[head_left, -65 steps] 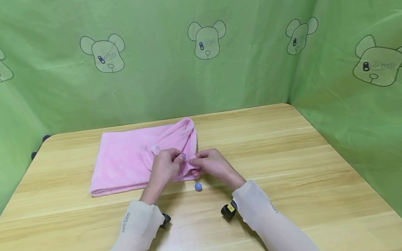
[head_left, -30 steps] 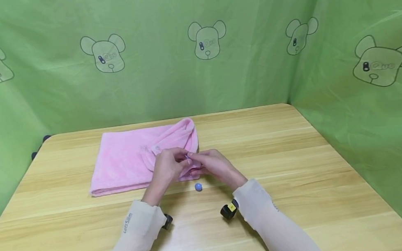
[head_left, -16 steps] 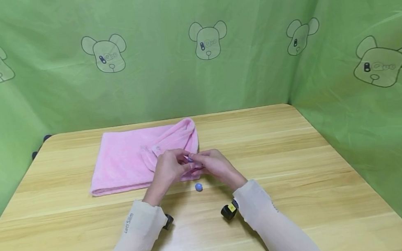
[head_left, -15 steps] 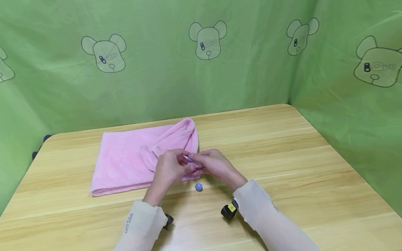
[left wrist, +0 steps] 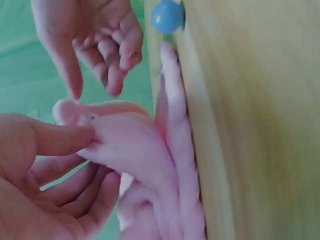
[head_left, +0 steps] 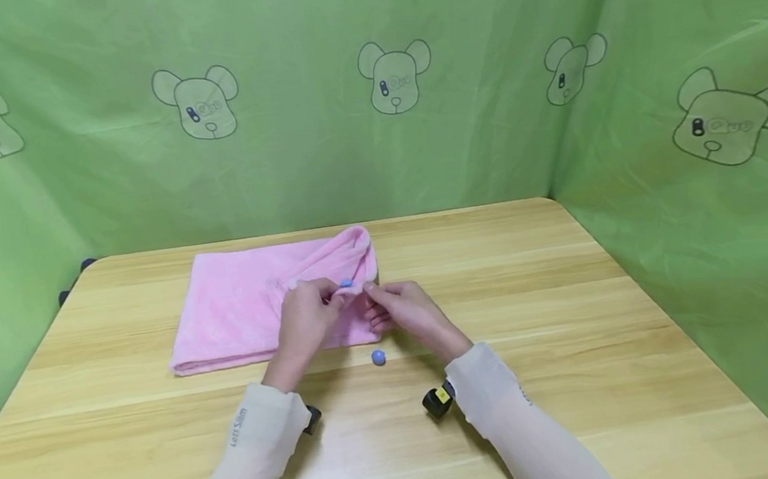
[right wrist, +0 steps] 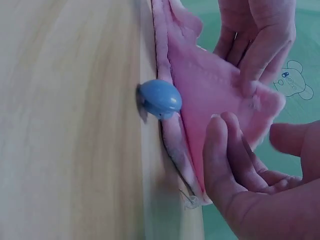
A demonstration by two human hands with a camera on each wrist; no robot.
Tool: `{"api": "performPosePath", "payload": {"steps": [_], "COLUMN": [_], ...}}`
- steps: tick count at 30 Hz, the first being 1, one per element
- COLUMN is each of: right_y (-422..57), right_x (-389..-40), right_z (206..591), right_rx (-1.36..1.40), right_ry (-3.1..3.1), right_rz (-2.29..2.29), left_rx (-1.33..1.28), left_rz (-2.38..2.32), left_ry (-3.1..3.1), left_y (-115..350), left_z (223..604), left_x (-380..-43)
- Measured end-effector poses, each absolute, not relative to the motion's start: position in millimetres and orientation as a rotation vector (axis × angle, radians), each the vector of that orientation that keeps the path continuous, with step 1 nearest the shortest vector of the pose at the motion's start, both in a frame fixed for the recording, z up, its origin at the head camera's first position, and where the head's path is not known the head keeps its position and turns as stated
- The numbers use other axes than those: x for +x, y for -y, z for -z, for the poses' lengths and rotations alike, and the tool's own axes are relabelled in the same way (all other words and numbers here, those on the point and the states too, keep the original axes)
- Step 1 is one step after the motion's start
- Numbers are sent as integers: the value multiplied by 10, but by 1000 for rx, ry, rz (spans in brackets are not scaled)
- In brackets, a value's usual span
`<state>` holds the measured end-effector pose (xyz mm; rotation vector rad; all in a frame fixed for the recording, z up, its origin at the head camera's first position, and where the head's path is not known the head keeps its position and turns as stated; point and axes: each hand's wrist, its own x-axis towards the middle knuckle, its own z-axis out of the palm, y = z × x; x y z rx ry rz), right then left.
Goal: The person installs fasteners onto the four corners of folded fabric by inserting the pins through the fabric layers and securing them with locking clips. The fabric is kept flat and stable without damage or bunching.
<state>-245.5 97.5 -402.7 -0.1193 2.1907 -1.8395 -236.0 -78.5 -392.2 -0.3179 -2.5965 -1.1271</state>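
A folded pink plush cloth point(head_left: 242, 303) lies on the table with its right end turned back into a flap. My left hand point(head_left: 304, 317) pinches the edge of that flap between thumb and fingers, clearest in the left wrist view. On the raised flap, just beyond the fingertips, sits a small blue rounded piece point(head_left: 346, 283). My right hand point(head_left: 410, 312) is close by on the right, thumb and fingers apart with nothing between them; in the right wrist view its fingers point(right wrist: 220, 155) are in front of the cloth. A second, ball-like blue piece point(head_left: 378, 357) rests on the table before the cloth.
The wooden table point(head_left: 553, 410) carries the cloth and the loose blue piece. A small clear plastic bit point(right wrist: 191, 201) shows at the cloth's edge in the right wrist view. Green curtains point(head_left: 319, 168) with printed bear heads stand behind and at both sides.
The hands were together around a blue piece; now the left has shifted left, holding the flap edge, and the right hand's fingers have parted. The blue piece now shows on the flap.
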Motion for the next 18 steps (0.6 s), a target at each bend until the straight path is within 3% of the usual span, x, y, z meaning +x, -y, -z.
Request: {"api": "performPosePath", "payload": {"steps": [10, 18], "right_y": [-1027, -1020], "right_x": [-2462, -2425], "right_z": [3985, 3968], "right_rx": [-169, -246], "right_ry": [-2674, -2665], "right_rz": [1467, 1380], "left_rx": [-63, 16], "left_rz": [1132, 1167], "left_ry": [2638, 2742], "left_y": [1120, 1271], "left_z": [3908, 4035], "left_x": [-2464, -2531]}}
